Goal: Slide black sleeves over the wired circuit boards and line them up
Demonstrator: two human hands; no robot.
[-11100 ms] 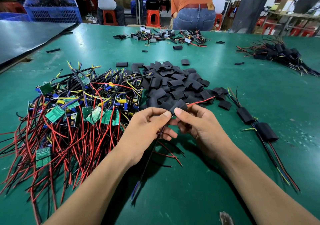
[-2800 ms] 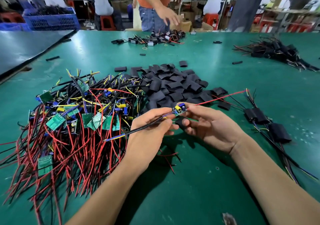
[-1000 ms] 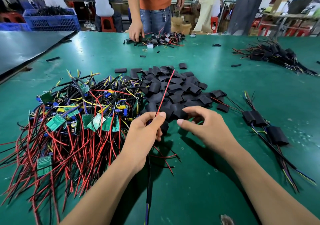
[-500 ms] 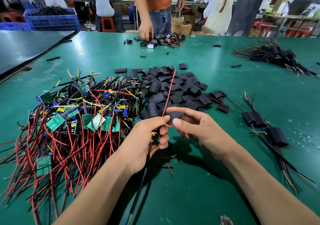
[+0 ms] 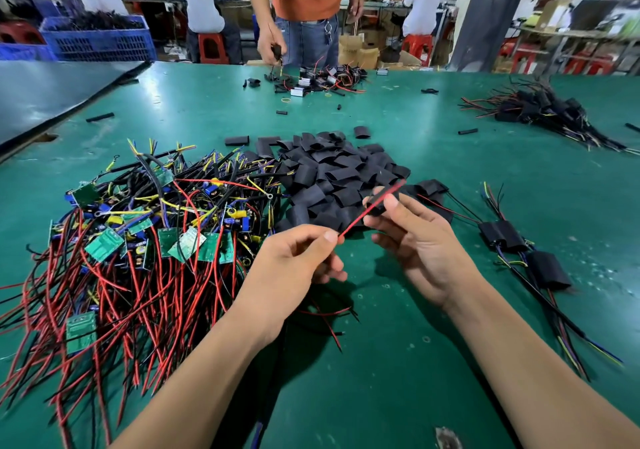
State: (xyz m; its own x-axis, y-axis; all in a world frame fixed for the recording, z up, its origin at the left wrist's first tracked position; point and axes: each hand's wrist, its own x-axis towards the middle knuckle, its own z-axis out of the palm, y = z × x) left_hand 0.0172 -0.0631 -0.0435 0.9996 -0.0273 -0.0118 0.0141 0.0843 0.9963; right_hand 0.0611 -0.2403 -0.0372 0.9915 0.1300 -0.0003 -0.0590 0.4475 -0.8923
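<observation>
The black sleeve (image 5: 374, 207) is pinched between the fingers and thumb of my right hand (image 5: 419, 244), held above the near edge of the loose sleeve pile (image 5: 332, 171). My left hand (image 5: 294, 265) pinches the red wire (image 5: 356, 222), which slants up across the sleeve; I cannot tell if it is threaded through. My hands are close together, not touching. The tangled wired circuit boards (image 5: 138, 241) lie to my left and the sleeved boards (image 5: 519, 251) to my right, all on the green table (image 5: 415, 379).

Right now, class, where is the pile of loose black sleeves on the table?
In the head view, the pile of loose black sleeves sits centre frame, just beyond the right hand, with the heap of wired circuit boards against its left edge.
</observation>
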